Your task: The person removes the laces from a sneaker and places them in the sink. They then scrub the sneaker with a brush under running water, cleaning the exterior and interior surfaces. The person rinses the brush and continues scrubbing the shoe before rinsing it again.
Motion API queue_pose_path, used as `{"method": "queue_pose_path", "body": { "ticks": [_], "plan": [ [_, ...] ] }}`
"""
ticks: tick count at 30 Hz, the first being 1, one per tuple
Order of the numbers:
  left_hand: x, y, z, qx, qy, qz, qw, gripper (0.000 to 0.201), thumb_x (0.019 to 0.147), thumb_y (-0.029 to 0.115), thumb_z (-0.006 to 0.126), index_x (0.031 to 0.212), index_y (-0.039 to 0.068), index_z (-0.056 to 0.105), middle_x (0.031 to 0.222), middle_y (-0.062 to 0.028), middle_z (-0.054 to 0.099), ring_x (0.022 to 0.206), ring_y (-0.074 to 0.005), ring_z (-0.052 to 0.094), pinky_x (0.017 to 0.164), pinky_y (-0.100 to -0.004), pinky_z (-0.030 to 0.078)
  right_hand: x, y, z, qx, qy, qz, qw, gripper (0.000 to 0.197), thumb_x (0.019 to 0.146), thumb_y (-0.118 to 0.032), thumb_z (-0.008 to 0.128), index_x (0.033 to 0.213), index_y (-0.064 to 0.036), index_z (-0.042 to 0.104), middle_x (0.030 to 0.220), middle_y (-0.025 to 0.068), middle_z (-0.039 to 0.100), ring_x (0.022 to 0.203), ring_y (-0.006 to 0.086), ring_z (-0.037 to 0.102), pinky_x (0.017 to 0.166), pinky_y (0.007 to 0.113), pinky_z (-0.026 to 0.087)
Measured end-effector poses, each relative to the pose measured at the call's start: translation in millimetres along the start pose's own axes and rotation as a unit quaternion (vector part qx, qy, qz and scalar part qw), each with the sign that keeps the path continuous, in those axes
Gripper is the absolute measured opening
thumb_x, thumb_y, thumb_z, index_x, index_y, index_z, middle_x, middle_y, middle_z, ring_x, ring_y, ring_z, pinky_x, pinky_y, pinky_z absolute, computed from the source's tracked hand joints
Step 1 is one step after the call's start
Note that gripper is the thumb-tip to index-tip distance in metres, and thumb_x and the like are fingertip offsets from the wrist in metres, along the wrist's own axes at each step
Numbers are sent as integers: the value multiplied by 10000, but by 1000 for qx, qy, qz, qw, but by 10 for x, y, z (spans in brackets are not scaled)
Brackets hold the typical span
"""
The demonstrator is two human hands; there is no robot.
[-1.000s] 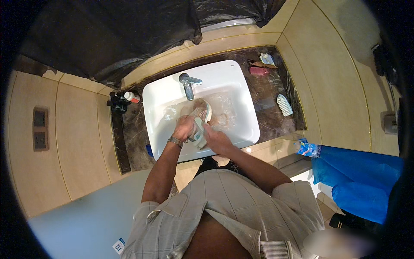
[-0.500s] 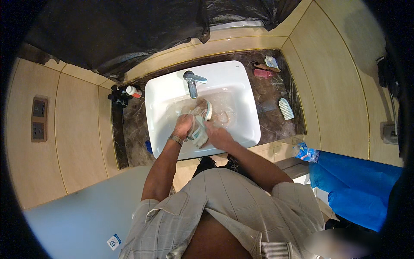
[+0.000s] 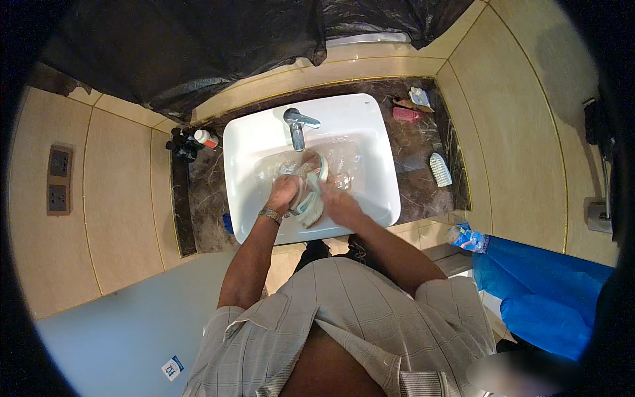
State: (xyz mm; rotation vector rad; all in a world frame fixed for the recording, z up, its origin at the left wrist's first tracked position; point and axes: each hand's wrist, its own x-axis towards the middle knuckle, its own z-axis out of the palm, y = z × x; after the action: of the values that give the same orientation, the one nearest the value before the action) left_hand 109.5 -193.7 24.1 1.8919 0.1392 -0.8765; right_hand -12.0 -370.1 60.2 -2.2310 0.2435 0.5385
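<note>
On the far left of my feed, a tan plate with two dark sockets (image 3: 59, 178) sits in smooth beige wall panels (image 3: 122, 198) edged with thin gold lines. The counter (image 3: 423, 149) is dark brown stone with pale veining. At its left end a lumpy black object (image 3: 184, 144) stands beside a small white bottle (image 3: 206, 138) with an orange-red band; nearer me, a scrap of something blue (image 3: 227, 223) lies against the sink's side.

The sink (image 3: 245, 135) is glossy white, a rectangle with rounded corners, and holds cloudy, rippled water (image 3: 344, 155). My left hand (image 3: 284, 190), a metal-banded watch (image 3: 270, 214) at its wrist, is curled closed on the left side of a pale shoe (image 3: 311, 212). The chrome tap (image 3: 299, 129) rises behind, smooth and stubby. The shoe lies tilted in the basin, toward its near side — soft-looking grey-white upper, thick pale sole. My right hand (image 3: 339, 206) is bunched at the shoe's right side, blurred — I cannot tell how far its fingers close or whether they grip anything.

Further right are a pink block-like item (image 3: 405, 114), a crumpled white wrapper (image 3: 419, 98) and an oval brush (image 3: 440, 170) with pale bristles up. Beyond the counter, creased blue sheeting (image 3: 542, 278) hangs in loose folds.
</note>
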Motion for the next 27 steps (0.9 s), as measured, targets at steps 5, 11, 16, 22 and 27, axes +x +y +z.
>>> {"method": "queue_pose_path", "body": {
  "ticks": [5, 11, 16, 22, 27],
  "plan": [
    [36, 54, 107, -27, -41, 21, 999, 334, 947, 264, 542, 911, -34, 691, 847, -122, 692, 736, -225, 638, 707, -397, 521, 545, 602, 348, 22, 75, -75, 994, 498, 1070, -304, 402, 1509, -69, 382, 1304, 319, 597, 1143, 487, 620, 1016, 531, 473],
    [335, -424, -55, 174, -18, 260, 950, 371, 1003, 324, 542, 947, -21, 668, 821, -118, 678, 746, -231, 632, 735, -395, 521, -383, 25, 376, 159, 52, -88, 982, 450, 1041, -248, 474, 1458, -83, 431, 1027, 342, 662, 938, 520, 653, 800, 598, 515],
    [239, -150, 147, -2, -24, 45, 999, 491, 1015, 382, 473, 1009, -50, 707, 957, -181, 715, 890, -263, 663, 823, -409, 497, 358, 328, 310, 50, 78, -49, 995, 482, 1049, -262, 431, 1474, -35, 417, 1196, 335, 620, 1070, 496, 626, 934, 549, 491],
    [206, -249, -18, 23, -24, 45, 998, 502, 1017, 404, 506, 1022, -59, 698, 910, -157, 718, 804, -254, 664, 768, -403, 520, -129, 179, 514, 109, 89, -143, 980, 445, 1031, -206, 459, 1444, -47, 410, 998, 339, 668, 899, 494, 674, 793, 594, 528],
    [7, -22, -11, 56, -13, -17, 998, 366, 1018, 343, 572, 944, -1, 678, 835, -57, 669, 713, -164, 607, 642, -340, 509, -535, -138, 126, 21, -72, 0, 997, 493, 1067, -273, 433, 1525, -99, 374, 1151, 294, 670, 971, 482, 674, 880, 558, 520]
  ]
}}
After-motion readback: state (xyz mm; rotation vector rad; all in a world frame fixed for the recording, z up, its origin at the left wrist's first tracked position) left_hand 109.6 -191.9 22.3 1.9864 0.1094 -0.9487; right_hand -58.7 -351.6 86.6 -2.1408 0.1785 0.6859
